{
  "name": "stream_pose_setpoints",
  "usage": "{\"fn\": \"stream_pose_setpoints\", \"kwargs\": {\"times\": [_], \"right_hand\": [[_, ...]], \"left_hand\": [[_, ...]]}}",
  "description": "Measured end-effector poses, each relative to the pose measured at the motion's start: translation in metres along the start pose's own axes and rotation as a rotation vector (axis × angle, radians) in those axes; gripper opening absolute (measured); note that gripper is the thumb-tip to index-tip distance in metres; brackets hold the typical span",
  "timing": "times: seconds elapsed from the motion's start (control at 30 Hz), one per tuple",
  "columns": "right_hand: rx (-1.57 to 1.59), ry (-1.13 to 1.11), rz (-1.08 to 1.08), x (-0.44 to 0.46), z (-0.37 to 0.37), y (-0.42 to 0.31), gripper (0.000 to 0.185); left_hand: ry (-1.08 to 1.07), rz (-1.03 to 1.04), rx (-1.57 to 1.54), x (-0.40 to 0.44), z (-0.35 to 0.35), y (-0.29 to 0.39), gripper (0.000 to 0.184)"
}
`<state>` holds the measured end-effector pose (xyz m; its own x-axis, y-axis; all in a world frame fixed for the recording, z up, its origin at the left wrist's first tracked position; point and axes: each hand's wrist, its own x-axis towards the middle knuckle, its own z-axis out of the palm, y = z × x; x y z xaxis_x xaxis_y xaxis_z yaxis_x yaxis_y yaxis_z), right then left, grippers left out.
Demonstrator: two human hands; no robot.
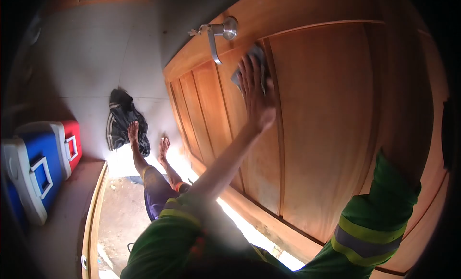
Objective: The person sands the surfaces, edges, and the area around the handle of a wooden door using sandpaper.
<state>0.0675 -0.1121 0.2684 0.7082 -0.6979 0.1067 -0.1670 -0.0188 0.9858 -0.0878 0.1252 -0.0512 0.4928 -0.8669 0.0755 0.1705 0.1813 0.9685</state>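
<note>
"Pale floor [86, 82] is seen at the left. What is set there?"

"A blue cooler [36, 151] and a red cooler [72, 128], side by side. Both seem shut; no contents are shown."

"And next to them?"

"A black garment [117, 111] is crumpled on the floor, with one bare foot [133, 130] rested on it."

"Then the door?"

"Its metal handle [213, 42] is passed first. Just right of that, a grey cloth [256, 52] is held against the wooden door [321, 111]."

"By which hand?"

"By the left hand [258, 99]. The cloth is pinned beneath its outstretched fingers, and some is shown past them on both sides. Being half covered and blurred, its long axis cannot be told."

"Is the right hand nearer?"

"That cannot be told, nor whether anything is gripped by it: only its arm and green sleeve [384, 207] are shown, at the far right."
</note>
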Motion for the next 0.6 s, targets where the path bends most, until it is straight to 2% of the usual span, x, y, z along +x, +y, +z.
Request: {"fn": "stream_pose_setpoints", "kwargs": {"times": [0.03,0.07,0.1,0.17,0.27,0.33,0.4,0.5,0.57,0.6], "right_hand": [[-0.001,0.005,0.002,0.0,-0.001,0.001,0.04],[0.001,0.005,0.008,0.0,-0.001,0.0,0.041],[0.005,0.005,0.005,0.0,-0.001,-0.001,0.041],[-0.001,-0.004,0.001,0.0,0.001,-0.002,0.042],[-0.017,-0.007,-0.005,-0.002,0.003,-0.005,0.042],[-0.012,-0.009,-0.003,-0.005,0.002,-0.007,0.043],[-0.002,-0.015,0.0,-0.006,0.007,-0.007,0.044],[-0.01,-0.006,0.009,0.0,0.005,-0.002,0.045],[-0.002,-0.01,0.012,0.0,0.006,-0.004,0.045],[0.0,-0.016,0.008,-0.001,0.007,-0.006,0.046]], "left_hand": [[0.005,0.009,0.046,0.007,0.002,-0.009,0.087],[-0.049,0.081,0.113,-0.036,0.015,-0.021,0.088],[-0.107,0.133,0.179,-0.119,0.034,-0.032,0.088],[-0.248,0.323,0.099,-0.213,0.041,-0.025,0.091],[-0.217,0.089,0.117,-0.137,0.039,0.005,0.089],[-0.124,0.103,0.11,-0.051,0.024,0.008,0.082],[0.149,-0.039,-0.228,0.03,0.022,-0.013,0.077],[-0.07,-0.04,0.014,-0.032,0.014,-0.034,0.078],[-0.19,0.066,0.195,-0.197,0.059,-0.089,0.078],[-0.223,0.089,0.176,-0.215,0.06,-0.077,0.078]]}}
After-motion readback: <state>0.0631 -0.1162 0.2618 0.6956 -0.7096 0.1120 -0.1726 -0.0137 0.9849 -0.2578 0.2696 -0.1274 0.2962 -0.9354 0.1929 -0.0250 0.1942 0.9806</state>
